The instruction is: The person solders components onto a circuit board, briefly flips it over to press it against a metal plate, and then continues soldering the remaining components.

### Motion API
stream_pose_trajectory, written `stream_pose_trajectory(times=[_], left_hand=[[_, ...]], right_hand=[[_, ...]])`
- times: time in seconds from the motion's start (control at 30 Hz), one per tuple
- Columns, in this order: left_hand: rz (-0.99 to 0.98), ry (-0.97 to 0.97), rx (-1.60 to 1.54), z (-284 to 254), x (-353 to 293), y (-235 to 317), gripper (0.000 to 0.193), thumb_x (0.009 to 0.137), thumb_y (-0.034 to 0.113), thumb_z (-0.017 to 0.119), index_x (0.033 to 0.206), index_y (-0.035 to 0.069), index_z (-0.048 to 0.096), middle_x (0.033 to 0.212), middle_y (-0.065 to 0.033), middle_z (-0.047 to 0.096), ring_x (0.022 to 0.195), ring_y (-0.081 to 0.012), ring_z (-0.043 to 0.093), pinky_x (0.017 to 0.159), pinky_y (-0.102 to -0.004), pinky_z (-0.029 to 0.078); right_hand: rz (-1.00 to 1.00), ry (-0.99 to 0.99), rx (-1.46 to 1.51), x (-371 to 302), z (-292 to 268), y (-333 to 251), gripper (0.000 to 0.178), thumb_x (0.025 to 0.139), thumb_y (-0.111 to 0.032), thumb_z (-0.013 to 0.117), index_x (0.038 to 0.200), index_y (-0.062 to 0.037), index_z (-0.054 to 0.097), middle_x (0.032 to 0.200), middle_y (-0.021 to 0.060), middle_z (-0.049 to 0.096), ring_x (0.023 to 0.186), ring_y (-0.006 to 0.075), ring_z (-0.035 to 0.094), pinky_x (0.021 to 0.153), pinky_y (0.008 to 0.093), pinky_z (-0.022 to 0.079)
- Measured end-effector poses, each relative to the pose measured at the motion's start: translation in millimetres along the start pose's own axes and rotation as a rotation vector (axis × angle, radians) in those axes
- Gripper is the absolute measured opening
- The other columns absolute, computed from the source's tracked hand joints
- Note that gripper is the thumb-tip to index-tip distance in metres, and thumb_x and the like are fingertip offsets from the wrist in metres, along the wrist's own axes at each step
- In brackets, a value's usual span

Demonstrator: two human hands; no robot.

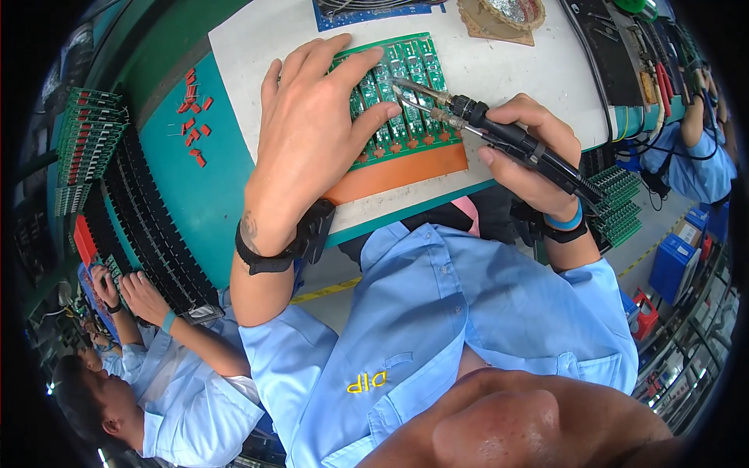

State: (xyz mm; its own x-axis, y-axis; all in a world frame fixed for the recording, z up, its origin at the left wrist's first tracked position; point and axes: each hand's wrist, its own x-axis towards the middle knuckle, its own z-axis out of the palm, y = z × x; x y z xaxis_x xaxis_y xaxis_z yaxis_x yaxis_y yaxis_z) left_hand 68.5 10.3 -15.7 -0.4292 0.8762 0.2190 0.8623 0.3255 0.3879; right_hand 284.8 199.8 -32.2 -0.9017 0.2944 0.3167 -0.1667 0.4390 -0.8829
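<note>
A green circuit board panel [417, 82] lies on a white sheet [538, 101], with an orange strip [398, 175] along its near edge. My left hand [312, 117] rests across the panel's left part, fingers stretched out and thumb apart, hiding that side. In my right hand [538, 148] is a black soldering iron [515, 136], its fingers wrapped round the handle. Two slim metal tips point left over the panel's middle, near my left thumb. Whether these belong to one tool or two held together, I cannot tell. Contact between tips and board is also unclear.
Loose red components [191, 129] lie on the green mat at left. Beyond are a black slotted rail [152, 203] and stacked boards [90, 148]. A round metal tin [515, 9] and a blue board [374, 15] stand at the back. Co-workers [187, 390] sit at both sides.
</note>
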Motion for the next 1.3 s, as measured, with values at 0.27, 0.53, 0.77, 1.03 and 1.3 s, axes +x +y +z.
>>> stream_pose_trajectory(times=[0.27, 0.53, 0.77, 1.03, 1.3], left_hand=[[0.006, 0.01, -0.006, 2, 0, -2, 0.052, 0.082, 0.032, 0.086, 0.13, 0.013, 0.074, 0.14, -0.0164, 0.064, 0.135, -0.0375, 0.053, 0.118, -0.0589, 0.034], [0.016, 0.013, 0.0, 1, -1, -3, 0.053, 0.084, 0.031, 0.086, 0.131, 0.013, 0.072, 0.141, -0.0172, 0.063, 0.135, -0.0383, 0.054, 0.117, -0.0561, 0.036], [0.029, 0.014, 0.029, 1, -1, -2, 0.054, 0.085, 0.032, 0.085, 0.134, 0.012, 0.071, 0.143, -0.0185, 0.062, 0.134, -0.0394, 0.055, 0.115, -0.0493, 0.04], [0.017, 0.039, -0.012, 5, -2, -2, 0.052, 0.083, 0.032, 0.086, 0.13, 0.014, 0.072, 0.141, -0.016, 0.063, 0.136, -0.0367, 0.053, 0.116, -0.0635, 0.033], [0.022, 0.018, 0.029, 1, -2, -3, 0.054, 0.086, 0.034, 0.084, 0.134, 0.013, 0.071, 0.142, -0.0177, 0.063, 0.134, -0.0393, 0.055, 0.115, -0.0495, 0.04]], right_hand=[[-0.056, 0.035, -0.01, -4, -4, -3, 0.043, 0.08, 0.006, 0.079, 0.119, 0.0055, 0.062, 0.098, 0.0149, 0.067, 0.087, 0.0205, 0.062, 0.077, 0.0315, 0.049], [-0.04, 0.031, 0.015, -5, -3, -5, 0.043, 0.08, 0.006, 0.079, 0.119, 0.0058, 0.062, 0.098, 0.0148, 0.066, 0.087, 0.0201, 0.062, 0.077, 0.0315, 0.049], [-0.049, 0.064, 0.023, -3, -1, -5, 0.04, 0.08, 0.002, 0.083, 0.116, 0.0037, 0.067, 0.098, 0.0133, 0.071, 0.085, 0.017, 0.069, 0.075, 0.0273, 0.053], [0.043, 0.017, 0.0, -1, 3, -4, 0.043, 0.08, 0.006, 0.079, 0.12, 0.0054, 0.062, 0.102, 0.0141, 0.066, 0.091, 0.0173, 0.063, 0.081, 0.0291, 0.049], [-0.066, 0.082, -0.024, -8, -14, 0, 0.044, 0.084, 0.003, 0.08, 0.124, 0.0046, 0.061, 0.106, 0.0137, 0.068, 0.094, 0.0169, 0.064, 0.083, 0.0287, 0.051]])
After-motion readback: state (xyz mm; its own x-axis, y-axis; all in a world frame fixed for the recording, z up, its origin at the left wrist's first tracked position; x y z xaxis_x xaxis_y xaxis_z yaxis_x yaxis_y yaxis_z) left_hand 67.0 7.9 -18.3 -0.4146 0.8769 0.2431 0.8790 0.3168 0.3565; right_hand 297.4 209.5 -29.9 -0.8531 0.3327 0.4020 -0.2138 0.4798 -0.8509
